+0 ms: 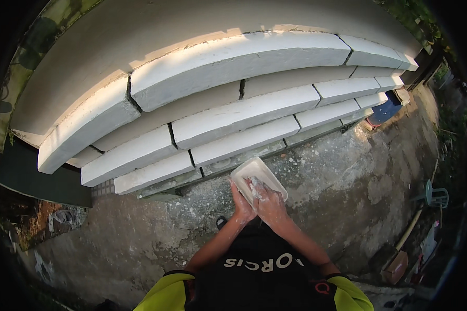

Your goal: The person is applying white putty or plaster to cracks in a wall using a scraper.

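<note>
Holding a shallow, off-white tray [262, 165] in front of the body: left hand [242, 203] grasps it along its left and near side, fingers up against the outer wall. Right hand [269, 201] is inside the tray, fingers bent and pointing down into it, white smears over the knuckles and fingers. Cannot tell whether the right fingers pinch anything; their tips are hidden. The tray has rounded corners and sits tilted, its far end pointing ahead and a little left of the right hand. Pale material lines the inside; kind not readable.

Ahead of both hands: long white blocks [244, 58] in stepped, curving rows, with dark gaps at several joints. The lowest row is near the tray's far end. Above the top row, a plain pale surface [176, 23], partly sunlit.

Below the hands: grey concrete floor [337, 192], blotched, with white spatter thickest near the tray and blocks. A dark shoe [221, 223] shows just left of the left hand and nearer the body.

Right of the right hand, well apart: green chair [438, 197]; nearer the body from it, a brown box [395, 267]. Ahead and far right: blue barrel [385, 111] beside the block ends.
</note>
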Motion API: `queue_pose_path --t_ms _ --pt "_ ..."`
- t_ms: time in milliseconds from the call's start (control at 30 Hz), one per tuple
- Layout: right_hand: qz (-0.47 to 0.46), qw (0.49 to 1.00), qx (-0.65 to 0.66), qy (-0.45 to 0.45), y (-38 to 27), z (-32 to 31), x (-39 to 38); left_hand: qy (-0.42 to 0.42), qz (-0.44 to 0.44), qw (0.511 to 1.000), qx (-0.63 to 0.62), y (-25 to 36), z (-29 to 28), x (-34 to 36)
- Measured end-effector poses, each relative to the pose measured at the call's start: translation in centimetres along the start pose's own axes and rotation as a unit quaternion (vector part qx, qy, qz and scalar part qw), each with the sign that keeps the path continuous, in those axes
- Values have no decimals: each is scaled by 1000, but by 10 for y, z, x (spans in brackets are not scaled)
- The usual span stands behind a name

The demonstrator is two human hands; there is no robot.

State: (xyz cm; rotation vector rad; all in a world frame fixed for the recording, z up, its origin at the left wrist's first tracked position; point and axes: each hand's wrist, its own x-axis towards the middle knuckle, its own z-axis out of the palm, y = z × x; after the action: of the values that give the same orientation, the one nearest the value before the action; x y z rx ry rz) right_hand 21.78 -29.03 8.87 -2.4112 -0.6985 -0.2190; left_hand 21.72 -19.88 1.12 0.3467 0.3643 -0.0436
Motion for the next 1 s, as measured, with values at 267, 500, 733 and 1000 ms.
queue_pose_path --t_ms 267,500,733,1000 --pt "60 996 6 62 34 -16 11 -68 -36 994 -76 12 19 -12" --pt "95 995 8 4 9 -1 -2 -34 0 999 -5 9 12 -14" --pt "51 998 11 -36 9 -5 -5 -30 -23 999 -14 7 -2 -14" --pt "99 995 7 13 23 -3 -3 -71 -13 997 5 2 8 -17"
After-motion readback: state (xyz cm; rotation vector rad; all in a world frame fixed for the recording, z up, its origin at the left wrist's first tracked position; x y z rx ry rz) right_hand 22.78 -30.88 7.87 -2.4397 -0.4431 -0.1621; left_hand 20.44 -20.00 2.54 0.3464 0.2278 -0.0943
